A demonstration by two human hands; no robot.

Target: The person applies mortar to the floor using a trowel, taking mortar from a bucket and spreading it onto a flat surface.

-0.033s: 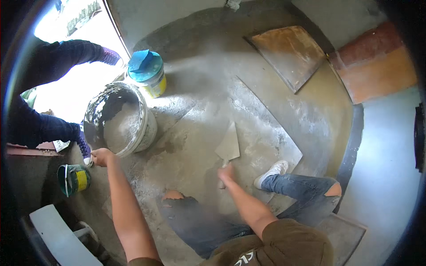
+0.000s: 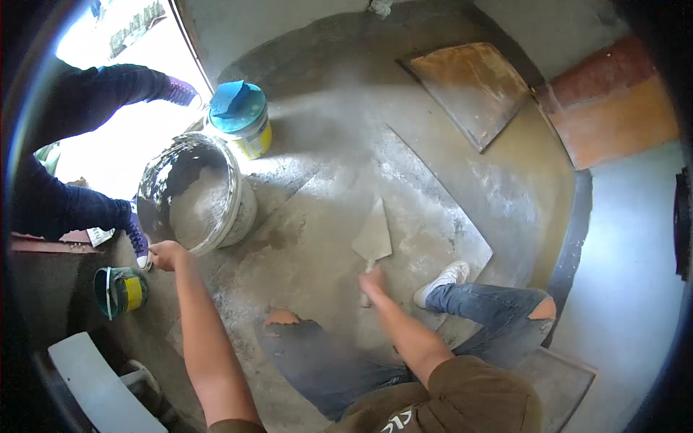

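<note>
A pointed trowel (image 2: 374,234) is held by its handle in my right hand (image 2: 372,280), with its pale, triangular blade aimed away from me over the mortar-smeared board (image 2: 433,209). Whether the blade touches the surface below is hard to tell. My left hand (image 2: 167,255) is closed at the near rim of a large bucket (image 2: 232,206), its fingertips partly hidden. Grey powder or dry mix (image 2: 198,206) lies inside that bucket, and its inner wall is crusted with splatter.
A blue-lidded pail (image 2: 249,126) stands behind the large bucket, a small green bucket (image 2: 120,292) nearer at left. Another person's purple shoes (image 2: 137,232) are beside the bucket. Brown boards (image 2: 476,86) lie far right. A white curved piece (image 2: 101,386) occupies the lower left.
My right hand and the trowel have shifted very slightly to the right. My left hand stays at the bucket's rim.
</note>
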